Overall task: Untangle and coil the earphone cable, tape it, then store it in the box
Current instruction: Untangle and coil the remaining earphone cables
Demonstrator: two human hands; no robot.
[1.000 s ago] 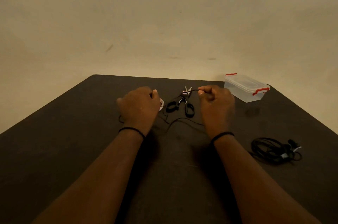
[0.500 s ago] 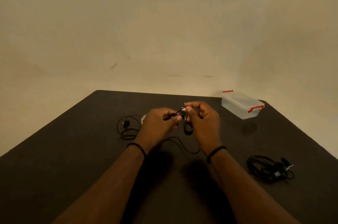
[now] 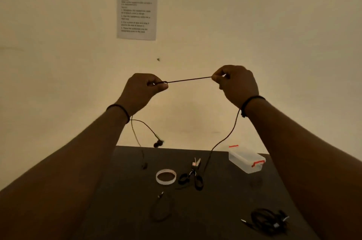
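Two hands, left hand (image 3: 145, 89) and right hand (image 3: 237, 83), pinch earphone cable (image 3: 189, 79) above scissors (image 3: 193, 178).

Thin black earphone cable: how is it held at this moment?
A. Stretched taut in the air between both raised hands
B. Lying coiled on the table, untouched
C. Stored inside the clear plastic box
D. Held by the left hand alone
A: the thin black earphone cable runs straight between the left hand and right hand, both pinching it above the table.
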